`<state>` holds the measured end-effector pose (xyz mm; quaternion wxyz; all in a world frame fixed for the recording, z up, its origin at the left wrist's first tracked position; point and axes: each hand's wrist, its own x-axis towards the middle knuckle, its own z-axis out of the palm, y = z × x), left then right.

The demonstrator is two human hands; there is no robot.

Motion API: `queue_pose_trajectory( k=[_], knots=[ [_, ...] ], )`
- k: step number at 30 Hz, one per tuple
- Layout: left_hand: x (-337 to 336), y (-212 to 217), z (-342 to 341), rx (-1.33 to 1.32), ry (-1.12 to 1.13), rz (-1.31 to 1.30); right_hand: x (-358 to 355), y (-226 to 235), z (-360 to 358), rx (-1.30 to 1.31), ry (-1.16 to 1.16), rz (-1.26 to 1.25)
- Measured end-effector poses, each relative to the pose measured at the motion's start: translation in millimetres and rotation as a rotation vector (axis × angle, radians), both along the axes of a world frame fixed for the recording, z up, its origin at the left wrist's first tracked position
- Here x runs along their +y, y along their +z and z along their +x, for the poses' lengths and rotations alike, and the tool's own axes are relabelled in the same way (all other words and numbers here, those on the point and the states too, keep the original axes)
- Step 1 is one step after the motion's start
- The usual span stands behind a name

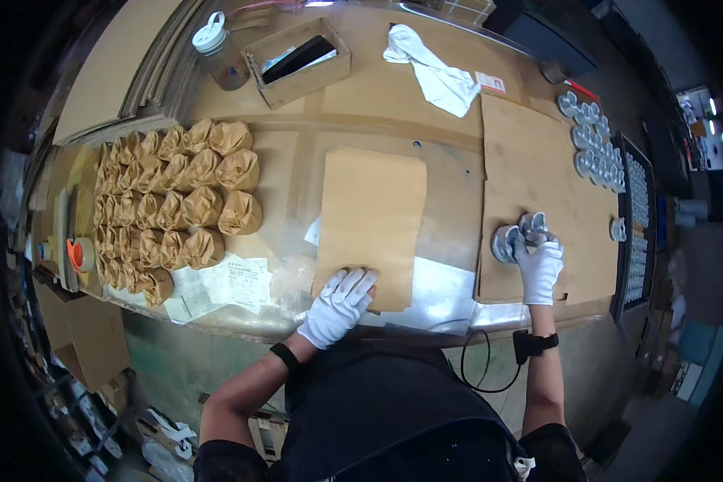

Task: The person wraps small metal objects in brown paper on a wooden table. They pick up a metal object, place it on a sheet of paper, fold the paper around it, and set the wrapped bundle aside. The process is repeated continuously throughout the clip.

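Note:
Both of my hands wear white gloves. My left hand (339, 307) lies with its fingers stretched over the lower edge of a sheet of brown paper (371, 217) on the table. On the cardboard at the right, my right hand (541, 261) grips a silvery metal fitting (530, 222), its fingers covering part of it. A second, ring-shaped metal fitting (504, 243) stands against it on the left. Rows of paper-wrapped bundles (203, 206) fill the table's left side.
More metal fittings (590, 136) line the far right, and one fitting (618, 230) sits near the cardboard's right edge (554, 177). Farther back are a white cloth (438, 72), a wooden box (301, 84) and a bottle (223, 60). Printed slips (241, 283) lie beside the bundles.

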<state>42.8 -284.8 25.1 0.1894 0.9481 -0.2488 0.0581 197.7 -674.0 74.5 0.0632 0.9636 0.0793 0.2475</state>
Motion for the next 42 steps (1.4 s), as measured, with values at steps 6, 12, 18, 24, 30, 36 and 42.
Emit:
queue_pose_trajectory(
  k=[6,12,18,24,30,36,42],
  knots=[
    [5.0,3.5,-5.4,-0.018,-0.018,-0.015,25.1,-5.2,-9.3,0.601,-0.293,-0.136],
    [4.7,3.6,-8.2,0.002,-0.101,0.06,79.7,21.7,-4.4,1.131,-0.223,0.959],
    [27.4,-2.7,-27.6,0.253,-0.004,-0.217,193.3,-10.8,-43.3,1.667,0.0,1.504],
    [29.4,53.7,49.2,-0.081,0.035,-0.186,210.6,7.2,-33.5,1.104,0.142,0.617],
    [18.2,69.2,139.9,0.523,0.264,-0.106,233.2,28.2,-5.4,0.322,0.736,0.057],
    [20.2,51.7,124.0,-0.048,-0.104,0.012,222.0,17.7,29.1,1.017,0.603,0.09],
    [39.9,66.0,196.3,0.457,0.073,0.029,232.2,37.4,63.8,0.794,0.549,0.009]
  ],
)
